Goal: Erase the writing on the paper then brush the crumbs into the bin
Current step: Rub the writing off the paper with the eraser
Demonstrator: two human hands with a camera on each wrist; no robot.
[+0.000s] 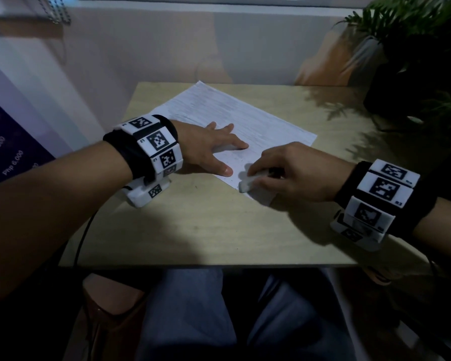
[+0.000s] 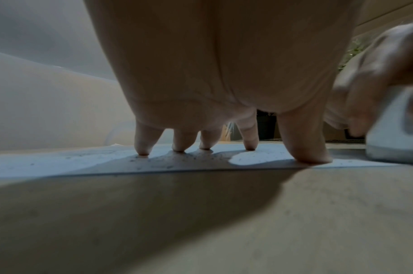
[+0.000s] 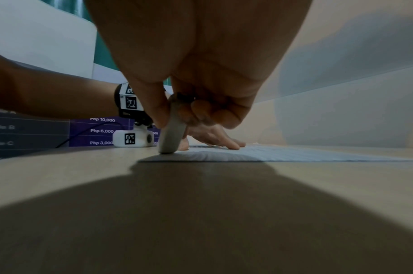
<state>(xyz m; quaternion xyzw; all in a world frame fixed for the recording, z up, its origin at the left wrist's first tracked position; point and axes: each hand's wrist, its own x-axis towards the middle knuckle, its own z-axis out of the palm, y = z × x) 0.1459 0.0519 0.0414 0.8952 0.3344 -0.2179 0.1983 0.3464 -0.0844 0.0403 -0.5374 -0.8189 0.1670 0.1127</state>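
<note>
A white sheet of paper point(image 1: 235, 113) with faint lines of writing lies askew on the wooden table point(image 1: 206, 225). My left hand point(image 1: 214, 147) presses flat on its near-left part, with spread fingertips point(image 2: 143, 151) touching the sheet. My right hand point(image 1: 284, 173) pinches a white eraser point(image 1: 248, 183) between thumb and fingers, its lower end on the paper's near corner. In the right wrist view the eraser point(image 3: 172, 135) stands tilted on the sheet's edge. Dark crumbs point(image 2: 189, 157) speckle the paper point(image 2: 60, 163) around my left fingers. No bin is in view.
A potted plant point(image 1: 414, 56) stands at the table's back right corner. A pale wall panel point(image 1: 167, 48) rises behind the table. My lap in blue trousers point(image 1: 193, 308) lies below the near edge. A black cable point(image 1: 84, 235) hangs from my left wrist.
</note>
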